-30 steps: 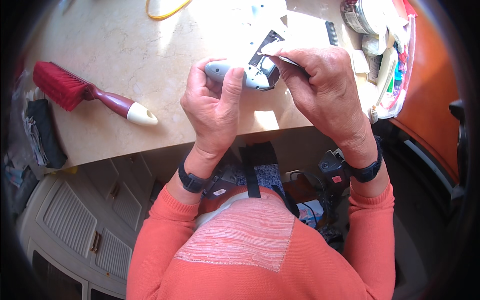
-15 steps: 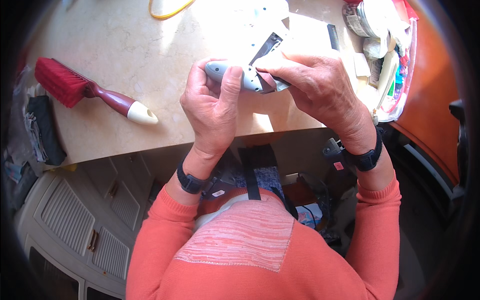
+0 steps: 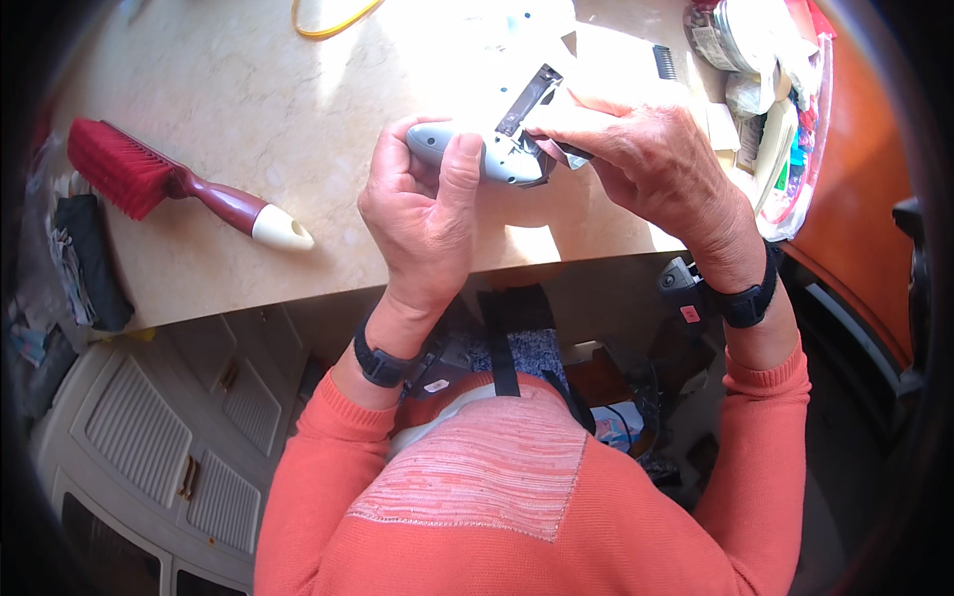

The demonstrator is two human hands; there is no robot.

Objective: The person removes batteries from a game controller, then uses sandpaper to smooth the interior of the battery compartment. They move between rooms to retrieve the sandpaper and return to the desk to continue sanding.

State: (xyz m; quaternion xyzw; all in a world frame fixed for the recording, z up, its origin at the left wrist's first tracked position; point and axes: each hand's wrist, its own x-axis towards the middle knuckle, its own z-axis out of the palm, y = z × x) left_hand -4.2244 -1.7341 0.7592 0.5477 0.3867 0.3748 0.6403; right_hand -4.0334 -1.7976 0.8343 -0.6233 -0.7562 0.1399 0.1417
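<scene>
My left hand (image 3: 422, 209) is closed around a pale grey, rounded hair clipper (image 3: 434, 142) with small dark holes in its casing. A long dark part (image 3: 529, 100) sticks up at an angle from the clipper's far end. At that end my right hand (image 3: 646, 154) pinches a small brown piece of cloth (image 3: 549, 152), its fingertips close to the casing. The fingers partly hide the cloth, and I cannot tell whether it touches the clipper. Both hands are over the front part of the pale table (image 3: 328, 199).
A red-bristled brush (image 3: 129, 174) lies at the left. A black comb attachment (image 3: 664, 63) lies beyond my right hand. To the far right, a basket (image 3: 817, 129) holds a jar (image 3: 730, 40) and packets. A yellow loop (image 3: 333, 33) is at the back.
My right hand has moved slightly right with the brown cloth, uncovering more of the clipper's end and the dark part. My left hand stays almost in place.
</scene>
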